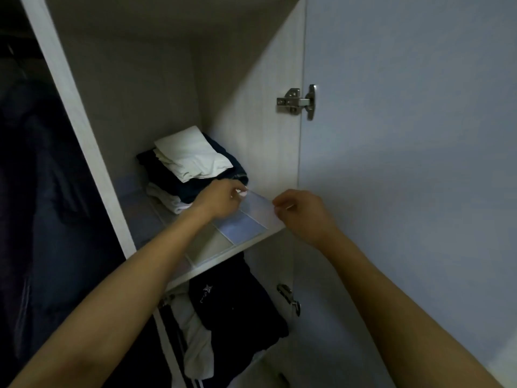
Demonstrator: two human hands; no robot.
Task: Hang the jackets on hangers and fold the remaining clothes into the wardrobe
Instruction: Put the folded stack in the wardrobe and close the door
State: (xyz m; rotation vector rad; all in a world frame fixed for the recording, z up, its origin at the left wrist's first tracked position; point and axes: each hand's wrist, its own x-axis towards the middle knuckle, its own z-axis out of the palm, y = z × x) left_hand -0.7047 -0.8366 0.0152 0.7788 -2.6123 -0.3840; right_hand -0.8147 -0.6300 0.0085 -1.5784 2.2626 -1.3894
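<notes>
Head view: I look into a pale wardrobe (pixel 246 88), door (pixel 405 135) swung open at right, dark jackets (pixel 42 191) hanging left. Folded clothes (pixel 193 161) sit stacked at the back of a shelf (pixel 223 254), likely leaving front space. My left hand (pixel 221 200) and right hand (pixel 299 211) hover over it with fingers curled, apparently pinching something thin I cannot identify.
</notes>
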